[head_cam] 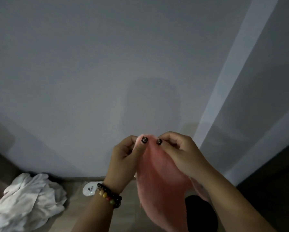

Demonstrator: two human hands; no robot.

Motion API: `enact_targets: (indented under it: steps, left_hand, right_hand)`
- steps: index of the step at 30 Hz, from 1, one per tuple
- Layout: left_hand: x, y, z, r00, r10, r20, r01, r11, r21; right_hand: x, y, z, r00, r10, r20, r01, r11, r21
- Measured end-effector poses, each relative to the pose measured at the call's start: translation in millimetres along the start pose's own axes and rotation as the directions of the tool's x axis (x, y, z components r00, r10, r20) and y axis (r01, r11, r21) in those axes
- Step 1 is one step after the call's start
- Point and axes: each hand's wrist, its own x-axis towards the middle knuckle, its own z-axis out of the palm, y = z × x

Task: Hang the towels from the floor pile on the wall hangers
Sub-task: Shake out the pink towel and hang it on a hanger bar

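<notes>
- My left hand (123,158) and my right hand (179,153) meet in front of me, each pinching the top edge of the pink towel (158,181) between thumb and curled fingers, thumbs nearly touching.
- The pink towel hangs straight down from that pinch, its long axis running from my fingertips toward the floor; it is narrow at the top and widens below, soft and slightly fuzzy.
- A string of dark and coloured round beads, my bracelet (109,195), wraps my left wrist.
- Behind the towel's lower edge sits a black rounded thing (200,213); I cannot tell what it is.
- A small white oval object (90,189) with a dark mark lies on the brown floor (73,206) beside the wall's base.
- Farther left, the white towels (26,200) lie crumpled in a loose pile on the floor.
- The plain grey wall (106,64) rises smooth ahead of me.
</notes>
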Motion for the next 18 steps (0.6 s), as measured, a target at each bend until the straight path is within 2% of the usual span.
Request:
enact_targets:
  steps: [5,8,9,13,16,18]
  left_hand:
    - [4,-7,-16,0.997,0.000,0.083,0.007,0.997,-0.075]
    - [-4,-30,-26,0.973,-0.028,0.229,0.003,0.994,0.108]
    - [-8,-37,-31,0.971,-0.051,0.233,0.018,0.990,0.138]
    - [-12,-46,-62,0.992,-0.101,0.080,0.100,0.995,0.019]
    - [0,-33,-82,0.998,-0.060,-0.031,0.060,0.998,0.006]
    - [9,-22,-84,0.998,-0.017,-0.067,0.017,1.000,-0.001]
  right_hand:
    - [20,-21,4,0.989,-0.068,-0.132,0.076,0.995,0.059]
    - [32,-33,12,0.977,-0.096,-0.190,0.106,0.993,0.044]
    - [37,-37,13,0.968,-0.104,-0.230,0.119,0.992,0.051]
    - [47,-53,13,0.930,-0.115,-0.349,0.143,0.988,0.057]
    - [43,-61,17,0.933,-0.112,-0.341,0.136,0.990,0.045]
    - [35,-63,20,0.954,-0.099,-0.282,0.119,0.991,0.054]
